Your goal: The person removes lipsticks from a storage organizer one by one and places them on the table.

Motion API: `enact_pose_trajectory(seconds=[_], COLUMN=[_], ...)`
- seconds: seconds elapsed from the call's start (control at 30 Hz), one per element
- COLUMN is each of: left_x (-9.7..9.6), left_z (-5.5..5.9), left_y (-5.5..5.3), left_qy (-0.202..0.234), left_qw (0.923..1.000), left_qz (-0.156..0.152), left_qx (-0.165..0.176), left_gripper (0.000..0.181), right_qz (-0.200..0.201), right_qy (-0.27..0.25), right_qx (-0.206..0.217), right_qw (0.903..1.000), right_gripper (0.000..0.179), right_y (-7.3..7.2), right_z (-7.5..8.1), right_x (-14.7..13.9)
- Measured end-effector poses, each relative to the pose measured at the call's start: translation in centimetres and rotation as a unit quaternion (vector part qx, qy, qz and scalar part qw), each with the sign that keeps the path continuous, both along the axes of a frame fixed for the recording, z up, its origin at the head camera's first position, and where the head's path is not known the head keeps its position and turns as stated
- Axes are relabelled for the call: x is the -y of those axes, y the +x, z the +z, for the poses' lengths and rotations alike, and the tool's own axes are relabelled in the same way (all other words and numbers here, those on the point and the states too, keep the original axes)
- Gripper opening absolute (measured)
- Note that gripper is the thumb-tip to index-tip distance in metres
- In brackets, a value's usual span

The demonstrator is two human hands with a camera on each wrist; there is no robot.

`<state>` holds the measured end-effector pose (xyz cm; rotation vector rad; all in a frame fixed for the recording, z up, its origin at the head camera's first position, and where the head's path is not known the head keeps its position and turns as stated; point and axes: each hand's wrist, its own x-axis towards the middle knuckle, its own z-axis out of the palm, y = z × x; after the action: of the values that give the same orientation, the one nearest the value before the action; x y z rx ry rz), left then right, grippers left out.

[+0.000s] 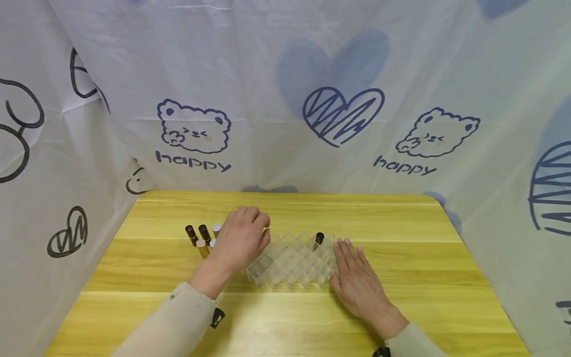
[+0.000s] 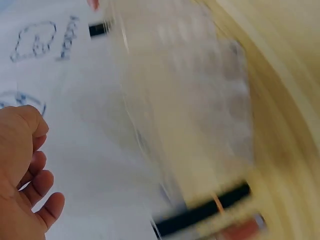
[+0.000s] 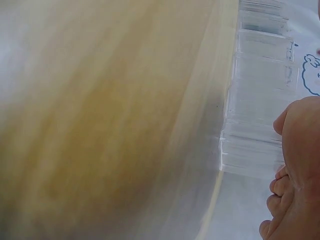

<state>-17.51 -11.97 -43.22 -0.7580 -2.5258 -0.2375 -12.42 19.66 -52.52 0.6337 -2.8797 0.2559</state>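
A clear acrylic lipstick organizer (image 1: 294, 260) with diamond-shaped slots stands on the table. One black lipstick tube (image 1: 319, 238) is in a slot toward its right back. My left hand (image 1: 241, 235) is raised at the organizer's left end, fingers loosely bent; the left wrist view shows the left hand (image 2: 22, 170) with nothing visible in it. Beside it, partly hidden, stand several lipstick tubes: black (image 1: 191, 235), gold (image 1: 202, 249) and white-capped (image 1: 216, 230). My right hand (image 1: 357, 280) lies with straight fingers along the organizer's right end, seen edge-on in the right wrist view (image 3: 255, 100).
The yellow wood-grain table (image 1: 401, 223) extends around the organizer on all sides. A white cloth (image 1: 267, 99) printed with hearts and bears hangs behind the table, and more cloth hangs along the left and right.
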Motion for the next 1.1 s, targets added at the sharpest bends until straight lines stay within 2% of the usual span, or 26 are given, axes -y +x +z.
enact_pose_trajectory(seconds=[0.13,0.27,0.37,0.47,0.73,0.9,1.1], left_x=[-3.6,-6.3,-7.7,-8.9,-11.0,-11.4,-11.7], left_z=[-0.2,-0.8,-1.3,-1.8,-2.3,-2.5,-2.6], left_y=[-0.8,-1.6,-2.0,-2.3,-2.9,-3.1,-3.3], left_qy=[-0.022,-0.049,-0.077,-0.1,-0.157,-0.198,-0.216], left_qw=[0.9994,0.9977,0.996,0.9941,0.9833,0.973,0.9668], left_qz=[-0.026,-0.046,-0.045,-0.037,-0.01,0.004,0.011], left_qx=[-0.004,-0.011,-0.006,0.019,0.092,0.118,0.136], left_gripper=[0.006,0.01,0.013,0.019,0.04,0.045,0.046], right_qz=[-0.001,-0.002,0.0,0.002,0.005,0.006,0.005], right_qy=[0.0,0.001,0.0,-0.001,0.001,0.002,0.001], right_qx=[0.006,0.004,-0.002,-0.003,-0.008,-0.013,-0.012], right_qw=[1.0,1.0,1.0,1.0,1.0,0.9999,0.9999], right_gripper=[0.068,0.067,0.066,0.066,0.065,0.066,0.066], right_y=[0.0,-0.1,-0.1,-0.1,0.0,0.0,0.0], right_z=[0.0,0.2,0.2,0.1,0.1,0.0,0.1], right_x=[0.0,0.0,0.0,-0.1,-0.1,0.0,-0.1])
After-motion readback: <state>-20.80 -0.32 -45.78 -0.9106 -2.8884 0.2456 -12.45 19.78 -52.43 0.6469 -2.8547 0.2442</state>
